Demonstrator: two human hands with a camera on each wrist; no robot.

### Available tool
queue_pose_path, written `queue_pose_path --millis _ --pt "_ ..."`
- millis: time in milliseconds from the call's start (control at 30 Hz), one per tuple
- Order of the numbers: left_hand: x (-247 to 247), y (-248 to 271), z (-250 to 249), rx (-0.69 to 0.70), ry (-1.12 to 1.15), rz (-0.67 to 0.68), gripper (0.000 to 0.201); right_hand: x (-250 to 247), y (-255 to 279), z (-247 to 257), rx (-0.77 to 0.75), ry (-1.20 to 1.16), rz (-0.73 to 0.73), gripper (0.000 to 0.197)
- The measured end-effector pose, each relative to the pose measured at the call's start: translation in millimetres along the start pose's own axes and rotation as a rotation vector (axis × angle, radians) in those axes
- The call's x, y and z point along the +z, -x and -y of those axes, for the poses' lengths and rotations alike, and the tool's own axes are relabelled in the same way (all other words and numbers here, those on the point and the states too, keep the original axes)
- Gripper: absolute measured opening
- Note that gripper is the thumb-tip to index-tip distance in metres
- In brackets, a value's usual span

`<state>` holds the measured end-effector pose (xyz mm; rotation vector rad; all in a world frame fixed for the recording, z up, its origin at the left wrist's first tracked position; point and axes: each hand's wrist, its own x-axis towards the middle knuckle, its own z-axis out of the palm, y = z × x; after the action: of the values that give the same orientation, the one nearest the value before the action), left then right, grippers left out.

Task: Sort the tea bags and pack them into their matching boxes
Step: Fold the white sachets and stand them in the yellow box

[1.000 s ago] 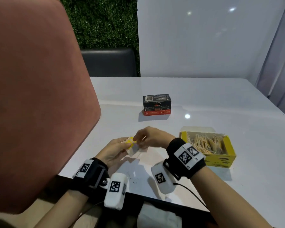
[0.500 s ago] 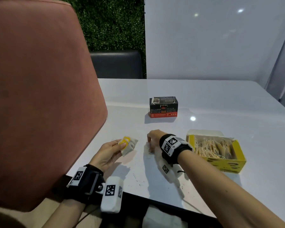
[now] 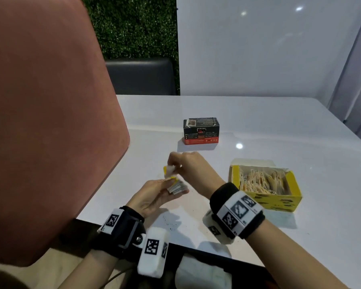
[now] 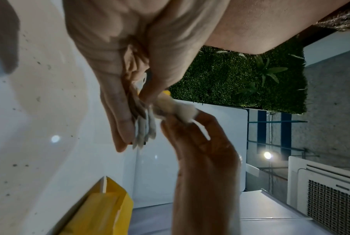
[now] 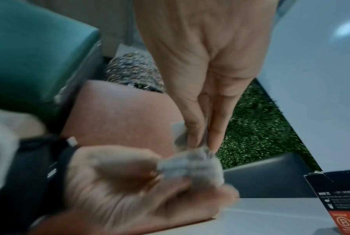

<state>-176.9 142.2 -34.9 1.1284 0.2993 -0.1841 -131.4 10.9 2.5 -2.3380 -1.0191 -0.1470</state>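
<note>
Head view: left hand (image 3: pixel 154 197) palm-up over the near table (image 3: pixel 258 126) edge, fingers curled round a small stack of tea bags (image 3: pixel 176 187), thumb on top to keep them fanned and flat. Right hand (image 3: pixel 188 165) just above it, fingertips pinching one more bag (image 3: pixel 169 171), yellow tag showing; likely adding it to the stack or squaring it up before packing. Left wrist view shows the same: stack (image 4: pixel 144 127) clamped between thumb and fingers, right hand (image 4: pixel 200 151) pinching a blurred bag (image 4: pixel 176 109) at the stack's top edge. Right wrist view is motion-blurred; the pinch on the single bag (image 5: pixel 182 135) is readable, the left hand (image 5: pixel 139 182) grip less so.

Yellow box (image 3: pixel 265 184) sits open to the right, close to the right forearm, already full of stringed bags; judged the matching box for these yellow-tagged ones, kept near for an easy drop. Black box (image 3: pixel 201 131) stands further back mid-table, apart from both hands, seemingly closed. No loose bags visible on the table, so the sort looks near done. Risk: the stack may slip or strings may tangle on transfer.
</note>
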Motion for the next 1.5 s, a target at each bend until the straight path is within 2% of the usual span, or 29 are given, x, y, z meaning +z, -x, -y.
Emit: queue_pose_path --millis 100,200,300,433,567,867,1133,1200,1367,1500 --pt "1.1 1.5 -3.1 0.026 -0.025 0.009 0.02 1.5 20.7 0.2 -0.041 0.135 0.101 0.023" --pt "-1.7 2.5 -3.2 0.029 -0.065 0.009 0.023 1.7 31.4 -8.1 -0.05 0.118 0.096 0.025" --pt "-1.4 1.7 1.3 0.019 -0.085 0.002 0.026 5.9 36.4 -11.3 -0.137 0.102 0.084 0.021" --pt "2.7 5.8 1.7 0.024 -0.14 0.044 0.024 2.8 38.3 -15.7 -0.188 0.104 0.049 0.022" --pt "3.1 9.3 -3.2 0.021 -0.159 0.071 0.03 2.0 38.3 -20.7 -0.231 0.154 -0.005 0.024" --pt "7.2 8.2 -0.4 -0.016 -0.166 0.058 0.035 7.6 45.2 -26.0 -0.242 0.214 0.055 0.028" --pt "10.0 8.2 -5.2 -0.12 -0.026 0.05 0.053 5.1 46.4 -29.8 -0.276 0.265 -0.124 0.014" --pt "9.0 7.8 -5.3 -0.12 -0.029 0.053 0.051 7.3 49.4 -28.3 -0.274 0.292 -0.082 0.018" --pt "10.4 7.4 -3.2 -0.079 -0.083 0.092 0.03 5.1 54.9 -25.8 -0.287 0.268 -0.024 0.018" --pt "10.4 7.1 -3.6 -0.069 -0.09 0.116 0.029 -1.4 59.0 -26.5 -0.239 0.175 -0.019 0.023"
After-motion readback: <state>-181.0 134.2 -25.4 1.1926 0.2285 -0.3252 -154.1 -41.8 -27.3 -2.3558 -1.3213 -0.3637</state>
